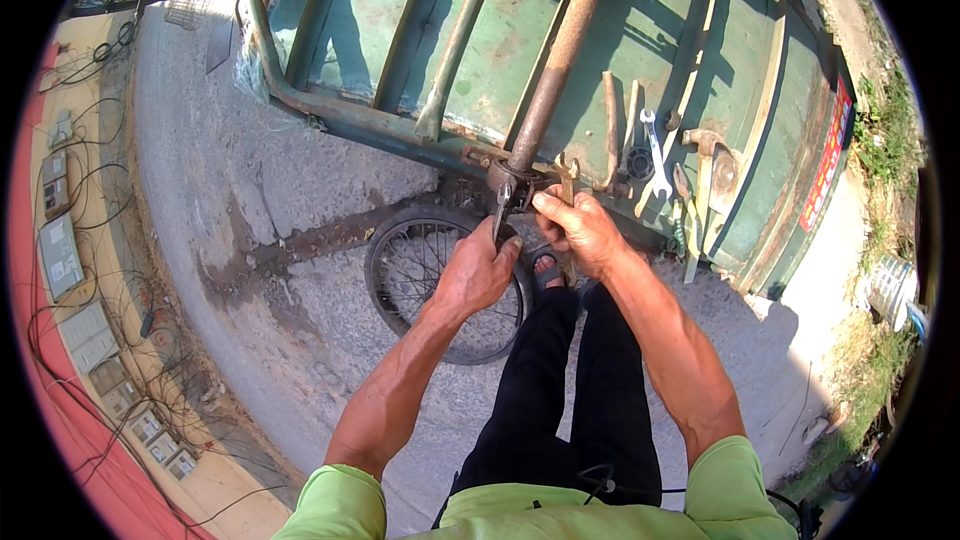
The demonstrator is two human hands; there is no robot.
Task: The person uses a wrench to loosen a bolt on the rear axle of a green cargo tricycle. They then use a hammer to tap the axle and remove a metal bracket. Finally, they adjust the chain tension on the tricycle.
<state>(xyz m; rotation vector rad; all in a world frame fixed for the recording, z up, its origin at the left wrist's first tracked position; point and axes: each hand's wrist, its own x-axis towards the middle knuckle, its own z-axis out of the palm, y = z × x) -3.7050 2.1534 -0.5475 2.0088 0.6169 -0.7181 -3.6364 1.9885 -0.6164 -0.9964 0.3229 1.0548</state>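
Note:
A rusty axle (560, 65) slopes down across the green metal body (480, 80), ending in a greasy collar (508, 177) at its edge. My left hand (475, 275) is closed around grey metal pliers (502, 208), their tip at the collar. My right hand (585, 230) grips a brownish open-end wrench (566, 170) just right of the collar, thumb on its shank. The fingers partly hide both tools, and whether the wrench touches the collar I cannot tell.
Right of my hands, a silver wrench (656, 155), a hammer (704, 175) and green-handled pliers (692, 225) lie on the green body. A spoked wheel (400, 325) lies on the ground before my feet. Electric meter boxes (62, 258) and loose cables line the left wall.

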